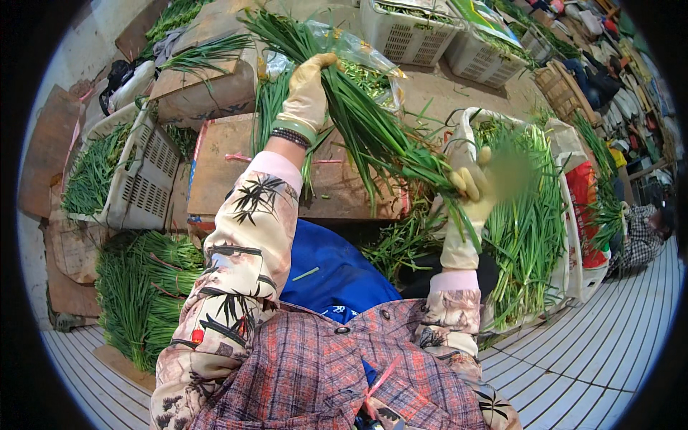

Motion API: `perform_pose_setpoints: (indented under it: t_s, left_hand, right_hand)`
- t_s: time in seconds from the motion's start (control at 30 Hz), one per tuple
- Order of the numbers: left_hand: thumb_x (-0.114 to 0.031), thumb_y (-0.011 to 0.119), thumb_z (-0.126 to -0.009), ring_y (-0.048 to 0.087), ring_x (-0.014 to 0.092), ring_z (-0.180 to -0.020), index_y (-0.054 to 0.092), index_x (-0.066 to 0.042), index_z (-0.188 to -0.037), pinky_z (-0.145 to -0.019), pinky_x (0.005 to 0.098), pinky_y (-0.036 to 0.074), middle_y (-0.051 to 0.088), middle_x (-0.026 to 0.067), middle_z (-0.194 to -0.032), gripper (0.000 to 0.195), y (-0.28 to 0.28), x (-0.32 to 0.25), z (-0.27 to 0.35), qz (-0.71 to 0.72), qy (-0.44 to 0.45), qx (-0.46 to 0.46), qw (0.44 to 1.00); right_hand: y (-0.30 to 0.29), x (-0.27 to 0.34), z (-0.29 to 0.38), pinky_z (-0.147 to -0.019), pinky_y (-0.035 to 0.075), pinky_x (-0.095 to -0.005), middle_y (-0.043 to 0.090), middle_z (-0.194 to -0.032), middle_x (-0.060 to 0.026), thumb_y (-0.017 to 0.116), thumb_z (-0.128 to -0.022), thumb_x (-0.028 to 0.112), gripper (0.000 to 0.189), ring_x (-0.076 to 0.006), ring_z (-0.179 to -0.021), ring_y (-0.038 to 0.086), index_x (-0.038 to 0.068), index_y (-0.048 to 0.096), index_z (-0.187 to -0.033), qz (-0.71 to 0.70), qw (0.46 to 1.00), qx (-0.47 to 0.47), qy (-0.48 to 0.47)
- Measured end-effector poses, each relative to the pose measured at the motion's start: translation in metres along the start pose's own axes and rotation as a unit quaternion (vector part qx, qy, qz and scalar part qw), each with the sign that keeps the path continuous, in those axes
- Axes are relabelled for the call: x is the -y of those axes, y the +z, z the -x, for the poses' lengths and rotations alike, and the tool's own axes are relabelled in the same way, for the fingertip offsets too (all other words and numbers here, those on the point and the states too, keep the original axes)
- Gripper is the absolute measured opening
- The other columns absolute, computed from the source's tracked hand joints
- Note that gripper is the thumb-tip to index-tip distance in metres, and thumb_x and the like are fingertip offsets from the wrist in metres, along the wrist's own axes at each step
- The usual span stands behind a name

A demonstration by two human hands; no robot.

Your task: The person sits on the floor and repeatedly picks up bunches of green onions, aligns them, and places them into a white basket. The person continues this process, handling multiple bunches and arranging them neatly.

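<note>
My left hand (309,88), in a pale glove, grips a long bunch of garlic chives (365,115) around its middle. The bunch slants down to the right across a cardboard-topped work surface (344,180). My right hand (470,185), also gloved, has its fingers curled on leaves at the lower right end of the bunch. Some leaves hang below that hand. Beside it stands a white crate (559,215) filled with loose chives (521,242). A smaller pile of chives (269,110) lies on the work surface, partly behind my left forearm. A blurred patch hides part of the area right of my right hand.
Tied chive bundles (145,290) are stacked at the left, below a plastic crate (142,177) of greens. Further crates (408,37) stand at the back. Leaf scraps (403,242) lie by my lap. A person in a checked garment (637,247) is at the far right.
</note>
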State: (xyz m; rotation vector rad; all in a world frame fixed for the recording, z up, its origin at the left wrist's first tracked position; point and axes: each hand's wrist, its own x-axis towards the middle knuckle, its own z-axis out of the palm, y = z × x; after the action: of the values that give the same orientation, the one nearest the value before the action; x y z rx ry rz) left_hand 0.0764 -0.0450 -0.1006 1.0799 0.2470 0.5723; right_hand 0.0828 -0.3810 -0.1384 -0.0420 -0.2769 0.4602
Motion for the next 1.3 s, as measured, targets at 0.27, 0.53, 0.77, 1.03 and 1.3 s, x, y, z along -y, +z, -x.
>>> perform_pose_setpoints:
  t_s: [0.27,0.53,0.77,1.03,1.3]
  left_hand:
    - [-0.019,0.05,-0.093,0.061,0.016,-0.074,0.066,-0.001,-0.087,-0.071,0.0264,0.05,0.067,0.0091,-0.086,0.025,-0.013,-0.027,-0.017,-0.148,0.105,-0.014,0.983]
    - [-0.021,0.061,-0.093,0.064,0.015,-0.068,0.067,0.0,-0.095,-0.062,0.0253,0.052,0.067,0.007,-0.08,0.023,0.03,-0.066,-0.024,0.011,0.079,0.092,0.993]
    - [-0.018,0.063,-0.09,0.066,0.017,-0.071,0.063,0.002,-0.092,-0.067,0.0275,0.056,0.066,0.0083,-0.079,0.021,0.077,-0.079,0.016,0.012,-0.016,0.182,0.983]
    - [-0.015,0.059,-0.088,0.062,0.022,-0.063,0.058,-0.005,-0.072,-0.07,0.0357,0.055,0.06,0.0062,-0.067,0.019,0.072,-0.106,-0.012,0.173,-0.033,0.201,0.964]
    - [-0.014,0.055,-0.093,0.058,0.019,-0.07,0.056,-0.001,-0.078,-0.077,0.0312,0.054,0.056,0.0044,-0.069,0.019,0.05,-0.11,-0.044,0.094,-0.11,0.324,0.935]
  right_hand:
    - [0.031,0.058,0.093,-0.029,0.021,-0.0215,0.035,-0.042,0.0131,0.042,-0.096,0.014,0.031,0.0002,-0.029,0.023,-0.001,0.053,-0.121,0.107,0.982,0.136,0.076]
    - [0.049,0.007,0.11,-0.098,0.044,-0.0409,0.061,-0.118,-0.0208,0.072,-0.07,0.022,0.071,-0.0352,-0.114,0.055,0.004,0.049,-0.134,0.945,0.188,0.12,0.241]
    - [0.109,-0.038,-0.004,-0.11,0.034,-0.0421,0.044,-0.141,-0.0236,0.085,-0.059,0.035,0.112,-0.0398,-0.13,0.042,0.001,0.026,-0.148,0.881,0.404,0.22,-0.112]
    - [0.067,-0.06,0.019,-0.093,0.045,-0.0327,0.057,-0.127,-0.0132,0.084,-0.066,0.014,0.109,-0.0211,-0.106,0.058,0.013,0.017,-0.153,0.773,0.608,0.129,0.127]
    - [0.055,-0.069,0.067,-0.057,0.049,-0.0314,0.067,-0.079,-0.0159,0.071,-0.082,0.019,0.024,-0.0242,-0.065,0.065,0.002,0.067,-0.099,0.723,0.673,-0.061,0.14]
